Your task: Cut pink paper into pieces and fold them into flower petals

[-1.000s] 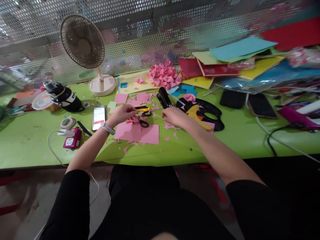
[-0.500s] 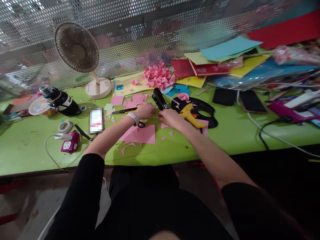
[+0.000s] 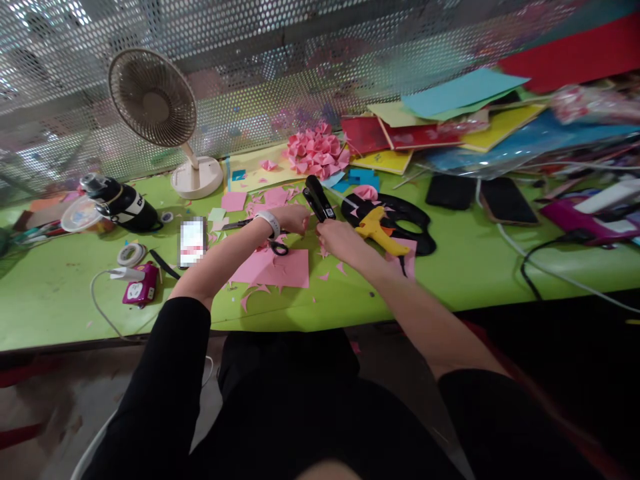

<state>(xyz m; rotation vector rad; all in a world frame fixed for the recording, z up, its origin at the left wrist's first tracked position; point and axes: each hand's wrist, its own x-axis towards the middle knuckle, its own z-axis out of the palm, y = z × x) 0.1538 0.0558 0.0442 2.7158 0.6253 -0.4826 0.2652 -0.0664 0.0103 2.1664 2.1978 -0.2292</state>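
Observation:
My left hand, with a white band at its wrist, is closed above the pink paper sheet; whatever its fingers pinch is too small to make out. Just right of it, my right hand is closed too, its fingertips turned toward the left hand, and what it holds is hidden. A black stapler lies right behind the right hand's fingers. Scissors with black handles rest on the pink sheet below my left wrist. A utility knife is partly covered by the left hand. Beside my right wrist sits a yellow glue gun.
Pink folded paper pieces are heaped at the back. A fan, a black bottle, a phone and tape stand or lie leftward. Coloured paper, phones and cables fill the right side.
My left hand has turned and shifted slightly, showing more of the scissors' handles. The right hand has moved a little to the left. The things on the table stay put.

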